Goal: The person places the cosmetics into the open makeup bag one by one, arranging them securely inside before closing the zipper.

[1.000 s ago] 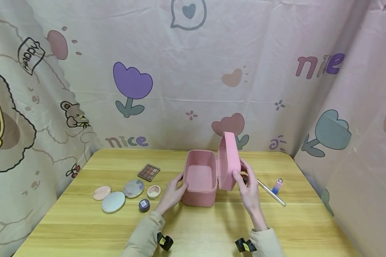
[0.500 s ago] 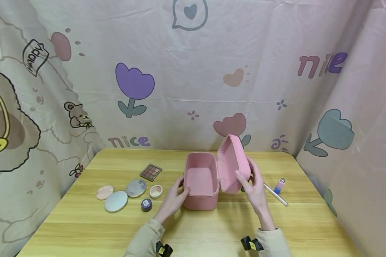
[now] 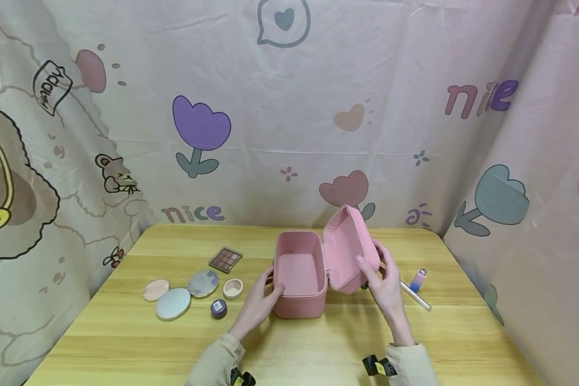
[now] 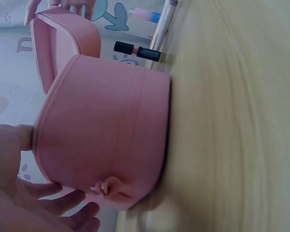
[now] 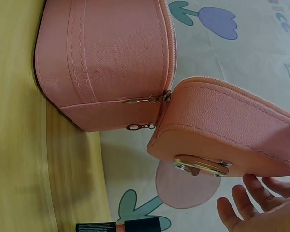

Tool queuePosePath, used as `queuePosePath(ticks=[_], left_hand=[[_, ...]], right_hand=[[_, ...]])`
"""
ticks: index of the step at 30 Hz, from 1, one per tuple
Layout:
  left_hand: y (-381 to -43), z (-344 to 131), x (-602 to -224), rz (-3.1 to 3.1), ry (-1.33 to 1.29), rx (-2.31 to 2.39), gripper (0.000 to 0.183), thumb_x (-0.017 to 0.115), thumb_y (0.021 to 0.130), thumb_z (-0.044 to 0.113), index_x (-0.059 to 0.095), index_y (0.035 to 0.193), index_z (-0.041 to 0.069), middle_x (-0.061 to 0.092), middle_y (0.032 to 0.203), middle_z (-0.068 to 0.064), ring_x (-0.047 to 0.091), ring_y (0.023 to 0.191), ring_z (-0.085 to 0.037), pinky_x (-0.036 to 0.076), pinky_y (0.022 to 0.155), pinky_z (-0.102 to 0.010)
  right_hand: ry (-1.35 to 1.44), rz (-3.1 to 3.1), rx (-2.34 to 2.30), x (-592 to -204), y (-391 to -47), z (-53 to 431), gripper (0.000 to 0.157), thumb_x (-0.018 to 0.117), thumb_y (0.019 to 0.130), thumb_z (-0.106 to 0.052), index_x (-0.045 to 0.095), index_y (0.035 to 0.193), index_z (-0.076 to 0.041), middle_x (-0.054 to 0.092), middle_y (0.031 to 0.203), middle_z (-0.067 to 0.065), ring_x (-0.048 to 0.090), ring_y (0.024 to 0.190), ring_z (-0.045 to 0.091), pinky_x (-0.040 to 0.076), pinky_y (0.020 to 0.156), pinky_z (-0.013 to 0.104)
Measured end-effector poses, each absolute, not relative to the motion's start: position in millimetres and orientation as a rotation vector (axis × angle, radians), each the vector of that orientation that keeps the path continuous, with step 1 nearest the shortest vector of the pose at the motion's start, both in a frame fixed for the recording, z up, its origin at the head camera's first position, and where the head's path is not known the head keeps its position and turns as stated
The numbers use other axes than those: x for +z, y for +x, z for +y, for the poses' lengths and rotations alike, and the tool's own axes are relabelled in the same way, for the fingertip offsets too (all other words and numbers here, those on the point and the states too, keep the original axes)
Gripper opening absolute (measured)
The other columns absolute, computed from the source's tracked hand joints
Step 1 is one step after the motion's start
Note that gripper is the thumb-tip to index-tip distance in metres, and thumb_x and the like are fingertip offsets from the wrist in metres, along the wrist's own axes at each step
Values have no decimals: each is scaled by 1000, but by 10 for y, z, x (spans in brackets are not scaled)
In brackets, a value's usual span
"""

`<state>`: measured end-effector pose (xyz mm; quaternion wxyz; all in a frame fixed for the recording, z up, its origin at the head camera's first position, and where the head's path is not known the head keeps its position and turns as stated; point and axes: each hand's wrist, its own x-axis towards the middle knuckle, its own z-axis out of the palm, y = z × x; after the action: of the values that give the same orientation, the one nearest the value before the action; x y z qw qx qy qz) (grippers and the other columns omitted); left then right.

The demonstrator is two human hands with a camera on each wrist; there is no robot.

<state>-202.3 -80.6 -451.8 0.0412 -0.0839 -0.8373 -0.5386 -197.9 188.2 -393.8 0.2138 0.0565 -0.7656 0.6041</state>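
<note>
A pink zippered cosmetic case (image 3: 299, 306) stands on the table with its lid (image 3: 346, 249) tilted open to the right; no contents show inside. My left hand (image 3: 258, 304) grips the case's left side, thumb at the rim and fingers along the outer wall. On the right, my right hand (image 3: 387, 284) holds the lid's free edge between thumb and fingers. The right wrist view shows the lid's carry handle (image 5: 200, 165) and two zipper pulls near the hinge side. A small bow (image 4: 111, 188) decorates the case wall by my left fingers.
Left of the case lie an eyeshadow palette (image 3: 225, 259), round compacts (image 3: 173, 303), a small pan (image 3: 233, 289), a dark jar (image 3: 219, 309) and a pale pink puff (image 3: 156, 290). To the right are a silver tube (image 3: 417, 296), a pink-blue bottle (image 3: 418, 280) and a black tube (image 4: 137, 50).
The lid has swung farther open to the right, with my right hand moving along with it. My left hand keeps its grip on the case.
</note>
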Motion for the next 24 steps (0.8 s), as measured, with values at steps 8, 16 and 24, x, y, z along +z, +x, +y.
queuePosePath(ticks=[8,16,24], left_hand=[[-2080,-1007,-4524,-2626,-154,-1602,66,42,88,51,29,139,10,36,141,-13,35,127,-34,33,102,-54],[-2406,-1651,-4463,-2685,-53,-1397,73,54,84,46,26,137,2,37,133,-21,37,122,-36,34,102,-50],[-2760,-2150,-4424,-2822,-314,-1088,69,63,76,6,28,134,-6,33,131,-33,38,116,-46,34,100,-55]], right_hand=[[143,-2100,1699,-3920,-1976,1886,52,61,83,-19,42,131,-19,51,123,3,42,107,9,39,86,19],[148,-2097,1721,-3922,-1971,1873,53,61,83,-17,41,132,-19,51,123,3,43,107,8,40,87,19],[158,-2075,1736,-3922,-1953,1875,52,61,83,-17,42,131,-18,51,123,3,44,108,9,41,85,16]])
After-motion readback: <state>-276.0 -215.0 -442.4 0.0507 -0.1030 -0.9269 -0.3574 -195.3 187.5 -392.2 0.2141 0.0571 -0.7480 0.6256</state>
